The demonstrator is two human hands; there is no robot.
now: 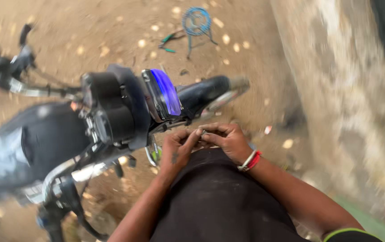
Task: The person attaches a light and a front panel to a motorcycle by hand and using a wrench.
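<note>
At the far left, the motorcycle (67, 134) is standing on the dirt ground (112, 27), its handlebar (31, 89) turned and its dark fuel tank (31, 143) lying toward the viewer. The round instrument cluster (107, 112) is sitting behind the headlight cowl, whose blue visor (168, 92) is facing forward over the front mudguard and wheel (219, 92). The bike is leaning close to the person, likely so that its front end is staying within easy reach.

Just right of the cowl, the left hand (177, 150) is curling its fingers narrowly, thumb and forefinger pinching toward a small metal part (203, 132) that is resting between the two hands. The right hand (228, 141), wearing red and white bands at the wrist, is closing its fingers over the same part from the other side, so both hands are gripping it together, held up near the person's dark shirt (219, 197) where it can be seen well. The picture is blurring with motion, so the part's exact shape cannot be told.

Further back on the ground, a blue chain sprocket (196, 20) and green-handled pliers (170, 42) are lying well apart from the hands. To the right, a rough pale wall (349, 89) is running along the edge of the scene.
</note>
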